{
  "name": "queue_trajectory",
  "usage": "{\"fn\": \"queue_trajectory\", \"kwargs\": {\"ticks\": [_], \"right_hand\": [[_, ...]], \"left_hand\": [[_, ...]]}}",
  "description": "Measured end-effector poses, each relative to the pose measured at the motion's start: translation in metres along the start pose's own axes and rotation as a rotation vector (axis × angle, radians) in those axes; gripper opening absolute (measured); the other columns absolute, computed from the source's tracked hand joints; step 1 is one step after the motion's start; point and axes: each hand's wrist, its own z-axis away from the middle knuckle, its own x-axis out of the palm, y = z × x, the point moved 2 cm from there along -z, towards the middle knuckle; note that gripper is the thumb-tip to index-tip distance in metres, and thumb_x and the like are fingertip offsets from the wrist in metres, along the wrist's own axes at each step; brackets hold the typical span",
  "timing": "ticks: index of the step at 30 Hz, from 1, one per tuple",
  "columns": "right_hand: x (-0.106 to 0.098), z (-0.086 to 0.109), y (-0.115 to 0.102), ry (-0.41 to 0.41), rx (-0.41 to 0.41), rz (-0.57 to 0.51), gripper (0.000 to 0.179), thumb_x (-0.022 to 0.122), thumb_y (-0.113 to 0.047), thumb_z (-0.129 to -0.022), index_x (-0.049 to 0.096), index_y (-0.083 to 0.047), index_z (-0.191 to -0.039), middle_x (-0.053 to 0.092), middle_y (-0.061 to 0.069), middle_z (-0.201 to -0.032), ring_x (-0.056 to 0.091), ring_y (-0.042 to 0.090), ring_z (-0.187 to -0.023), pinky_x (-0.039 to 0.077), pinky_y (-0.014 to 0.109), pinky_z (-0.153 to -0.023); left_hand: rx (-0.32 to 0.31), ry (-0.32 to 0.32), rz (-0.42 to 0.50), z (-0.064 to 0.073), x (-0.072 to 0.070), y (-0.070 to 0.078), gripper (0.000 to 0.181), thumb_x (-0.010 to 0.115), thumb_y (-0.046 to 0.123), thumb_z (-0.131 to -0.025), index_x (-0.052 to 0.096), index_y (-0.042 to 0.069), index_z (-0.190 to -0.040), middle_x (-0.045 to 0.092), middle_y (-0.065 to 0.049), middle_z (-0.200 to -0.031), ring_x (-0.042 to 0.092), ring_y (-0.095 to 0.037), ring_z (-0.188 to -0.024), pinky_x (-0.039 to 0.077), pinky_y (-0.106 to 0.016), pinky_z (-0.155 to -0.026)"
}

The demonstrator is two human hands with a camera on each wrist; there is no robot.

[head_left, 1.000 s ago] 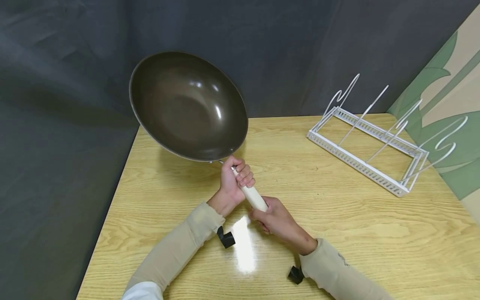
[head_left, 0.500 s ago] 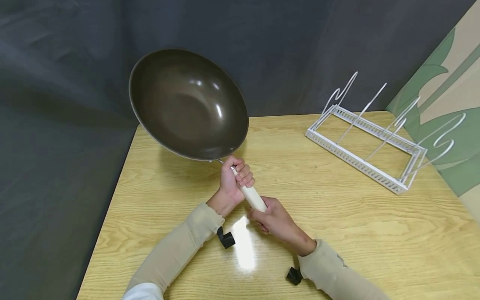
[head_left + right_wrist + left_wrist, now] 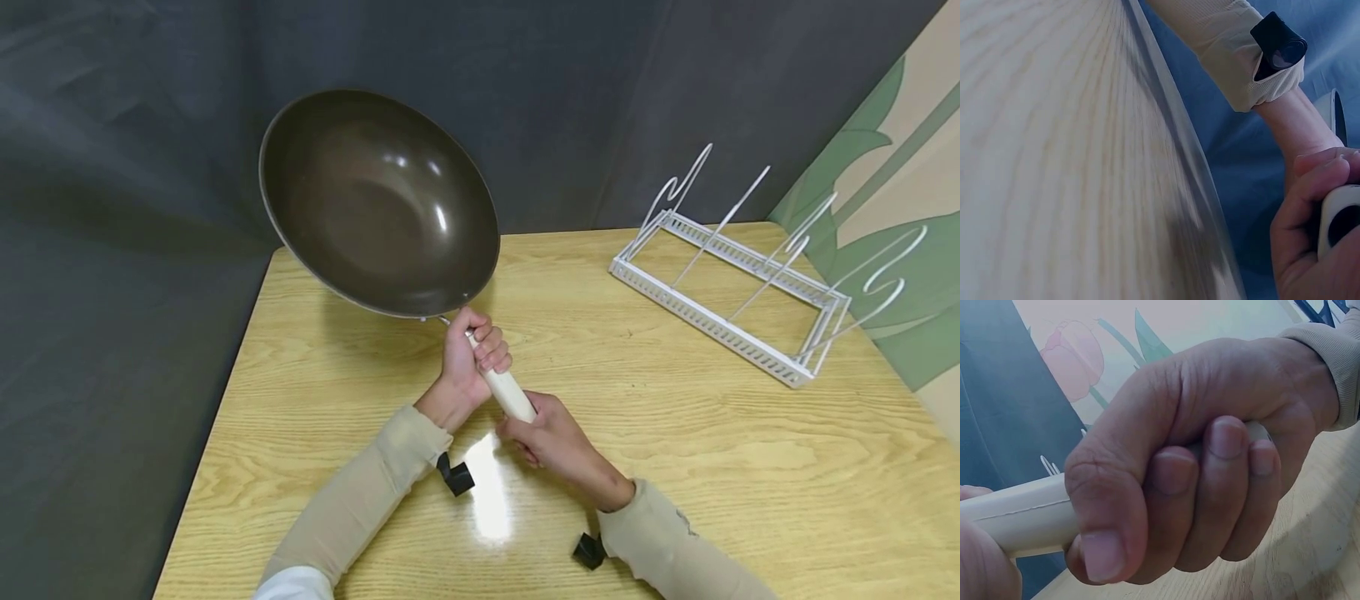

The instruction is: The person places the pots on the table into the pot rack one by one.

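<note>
A large wok [image 3: 360,208], dark brown inside, is held tilted with its inner side facing me in the head view. My left hand [image 3: 467,362] grips its cream handle [image 3: 512,395] near the pan end, fingers wrapped round it. Lower down, my right hand [image 3: 551,433] holds the handle's far end. In the left wrist view the right hand [image 3: 1197,469] shows large, thumb and fingers curled round the handle [image 3: 1029,515]. The right wrist view catches the handle's end [image 3: 1332,215] and a sliver of the wok's rim [image 3: 1339,119].
A white wire rack [image 3: 712,329] with upright dividers stands on the wooden table [image 3: 675,467] at the right. A dark cloth [image 3: 562,108] hangs behind and down the left side. A wall with a green leaf pattern [image 3: 900,283] lies beyond the rack.
The wok has risen very slightly in the head view, both hands keeping their grip. The rack and wall have shifted a little to the left in the picture.
</note>
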Motion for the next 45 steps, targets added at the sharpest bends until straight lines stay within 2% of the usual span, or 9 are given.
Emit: {"fn": "queue_trajectory", "kwargs": {"ticks": [8,22,33,39,45], "right_hand": [[-0.002,0.004,-0.004,0.026,0.023,0.017,0.014,0.066,-0.004,-0.088,0.057,0.004,-0.097,0.050,0.004,-0.058,0.043,0.012,-0.045,0.037,0.023,-0.041],[-0.007,0.008,-0.007,0.045,0.010,0.048,0.013,0.063,0.000,-0.090,0.056,0.008,-0.097,0.050,0.005,-0.059,0.044,0.011,-0.045,0.038,0.022,-0.041],[-0.008,0.010,-0.009,0.050,0.019,0.012,0.017,0.063,0.000,-0.087,0.054,0.012,-0.097,0.050,0.003,-0.058,0.043,0.011,-0.045,0.037,0.022,-0.041],[-0.010,0.011,-0.011,0.077,0.032,-0.005,0.013,0.062,0.002,-0.085,0.054,0.008,-0.092,0.049,0.004,-0.057,0.043,0.011,-0.044,0.037,0.023,-0.041],[-0.012,0.011,-0.013,0.081,0.015,-0.010,0.011,0.061,0.003,-0.084,0.054,0.008,-0.091,0.049,0.004,-0.057,0.043,0.010,-0.043,0.037,0.022,-0.040]], "left_hand": [[0.008,-0.039,0.003,0.001,0.005,-0.001,0.035,0.034,0.016,-0.091,0.037,0.022,-0.057,0.037,0.011,-0.041,0.035,-0.002,-0.032,0.028,-0.018,-0.037],[0.002,-0.046,-0.004,-0.001,0.013,-0.005,0.038,0.033,0.017,-0.094,0.036,0.023,-0.056,0.036,0.012,-0.041,0.035,-0.002,-0.032,0.027,-0.018,-0.037],[-0.003,-0.039,-0.026,-0.003,0.018,-0.007,0.038,0.035,0.017,-0.094,0.035,0.023,-0.057,0.036,0.012,-0.041,0.034,-0.001,-0.032,0.027,-0.018,-0.038],[-0.006,-0.065,-0.022,-0.006,0.024,-0.009,0.038,0.034,0.016,-0.094,0.036,0.023,-0.057,0.036,0.012,-0.041,0.035,-0.001,-0.032,0.028,-0.018,-0.038],[0.019,-0.073,-0.027,-0.006,0.027,-0.009,0.038,0.034,0.016,-0.094,0.036,0.024,-0.057,0.036,0.012,-0.041,0.035,-0.001,-0.032,0.027,-0.018,-0.038]]}}
